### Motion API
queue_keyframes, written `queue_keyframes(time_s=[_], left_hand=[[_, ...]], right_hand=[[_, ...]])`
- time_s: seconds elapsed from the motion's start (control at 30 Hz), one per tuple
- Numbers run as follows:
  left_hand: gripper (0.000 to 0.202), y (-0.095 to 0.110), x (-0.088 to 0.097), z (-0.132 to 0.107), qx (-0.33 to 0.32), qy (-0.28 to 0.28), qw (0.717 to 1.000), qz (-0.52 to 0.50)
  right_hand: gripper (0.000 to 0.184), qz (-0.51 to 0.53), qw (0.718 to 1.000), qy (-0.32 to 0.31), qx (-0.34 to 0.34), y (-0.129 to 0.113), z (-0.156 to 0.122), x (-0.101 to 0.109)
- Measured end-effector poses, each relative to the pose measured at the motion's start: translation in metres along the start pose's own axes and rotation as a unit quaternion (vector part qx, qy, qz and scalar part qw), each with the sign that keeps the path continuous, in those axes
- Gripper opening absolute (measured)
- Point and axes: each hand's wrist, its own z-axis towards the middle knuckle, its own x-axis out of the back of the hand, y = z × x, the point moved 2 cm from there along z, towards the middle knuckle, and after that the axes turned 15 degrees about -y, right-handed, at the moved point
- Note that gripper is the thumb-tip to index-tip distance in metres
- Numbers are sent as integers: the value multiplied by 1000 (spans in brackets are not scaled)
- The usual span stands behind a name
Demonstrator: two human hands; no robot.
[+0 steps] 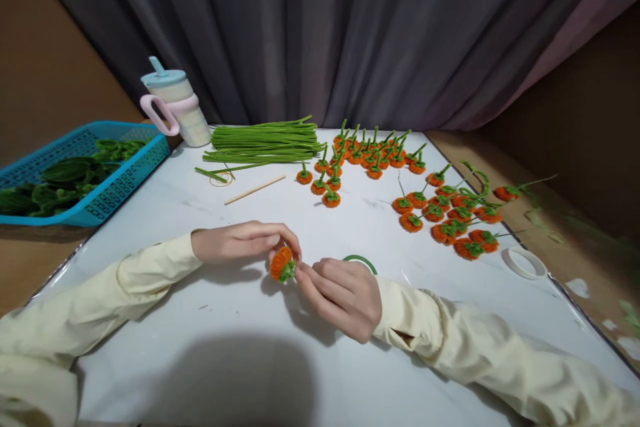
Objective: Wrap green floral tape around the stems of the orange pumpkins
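Between my two hands is a small orange pumpkin [281, 264] with a green top, made of what looks like fuzzy chenille stems. My left hand [250, 240] holds it from the left and behind, fingers curled round its far side. Fingertips of my right hand [343, 293] pinch together right at the green top; whatever thin piece they grip there is too small to make out. Partly behind the right hand, a green-and-white ring [361, 260], perhaps a tape roll, lies on the white table [210, 360].
Several similar pumpkins [375, 172] stand at the back, and more with thin wires [443, 233] lie at right near a white tape roll [524, 263]. Green stems [265, 141], a wooden stick [255, 189], a tumbler [173, 103] and a blue basket [113, 193] of green pieces are further left.
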Motion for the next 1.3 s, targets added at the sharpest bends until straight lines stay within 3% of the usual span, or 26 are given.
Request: queue_keyframes(time_s=[0.1, 0.2, 0.27, 0.33, 0.37, 0.43, 0.5, 0.57, 0.63, 0.7, 0.8, 0.9, 1.03, 1.17, 1.3], left_hand=[[38, -10, 2, -1, 23, 11, 993, -115], [30, -14, -1, 0, 2, 7, 985, -172], [28, -14, -3, 1, -16, 29, 987, -158], [25, -14, -4, 2, -23, 84, 993, -79], [23, -14, -4, 3, -26, 118, 993, -18], [18, -16, -5, 3, -46, 180, 975, 122], [22, -20, -9, 3, -79, 214, 942, 246], [29, -26, -13, 2, -89, 226, 907, 344], [32, -31, -16, 2, -67, 233, 876, 416], [28, -35, -17, 1, -46, 253, 852, 456], [21, -38, -14, -1, -34, 308, 833, 458], [14, -39, -10, -1, -36, 346, 832, 433], [12, -42, -10, 0, -28, 332, 846, 416], [16, -42, -13, 2, -28, 318, 839, 440], [21, -39, -18, 6, -48, 263, 836, 479]], right_hand=[[11, 20, 1000, 13, 0, 2, -2, -4], [15, 65, 998, 19, -21, 2, -5, -9], [17, 138, 987, 8, -85, 2, -5, -12], [14, 261, 940, -3, -221, 6, -6, -16], [10, 338, 891, -8, -303, 8, -6, -19], [14, 507, 740, -17, -442, 15, -8, -27], [31, 657, 566, -13, -498, 20, -9, -34], [42, 752, 435, -5, -496, 27, -8, -38], [45, 799, 356, -7, -484, 32, -9, -40], [46, 821, 313, -18, -476, 35, -11, -42], [41, 838, 292, -27, -461, 35, -12, -43], [31, 842, 300, -25, -448, 33, -10, -41], [24, 834, 314, -25, -454, 31, -9, -38], [25, 827, 333, -7, -453, 30, -10, -39], [24, 811, 359, -3, -462, 29, -10, -41]])
